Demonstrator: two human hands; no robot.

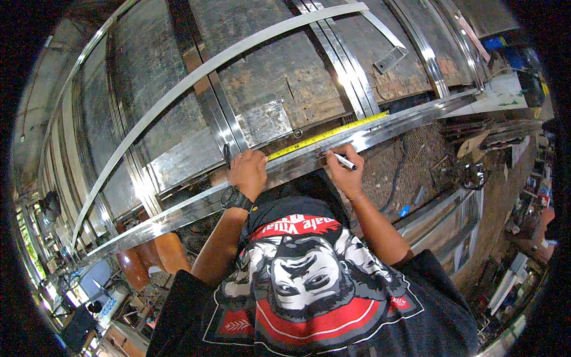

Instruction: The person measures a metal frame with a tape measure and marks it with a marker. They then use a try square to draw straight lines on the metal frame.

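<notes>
Marker (343,160) pinched in fingers of right hand (345,169), low over long shiny metal bar (372,138); cannot tell whether tip touches. Left hand (248,174) palm down on bar, fingers close together at left end of yellow tape measure (327,135). Tape measure lies along bar's far side, stretching rightward past right hand. Black watch (236,198) on left wrist. Beyond, shiny metal strips (345,65) cross worktable (256,71).
</notes>
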